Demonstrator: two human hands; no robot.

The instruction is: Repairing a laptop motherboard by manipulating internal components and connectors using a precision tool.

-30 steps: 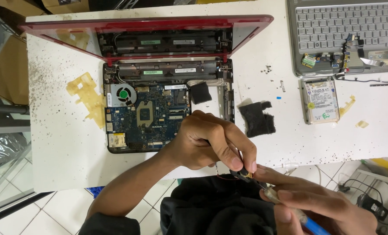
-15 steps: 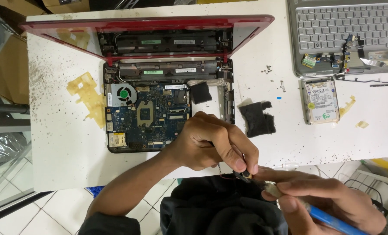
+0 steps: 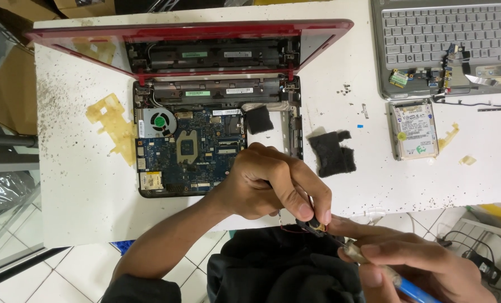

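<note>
Small dark part (image 3: 316, 226) with thin wires sits pinched in our left hand (image 3: 273, 182), just off the near edge of the red laptop (image 3: 216, 140). Our right hand (image 3: 424, 264) grips a blue-handled screwdriver (image 3: 374, 264), shaft pointing up-left, tip right at it.

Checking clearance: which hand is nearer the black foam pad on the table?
Left. The left hand sits just beside the black foam pad, toward the person. The right hand is lower, past the table edge.
</note>
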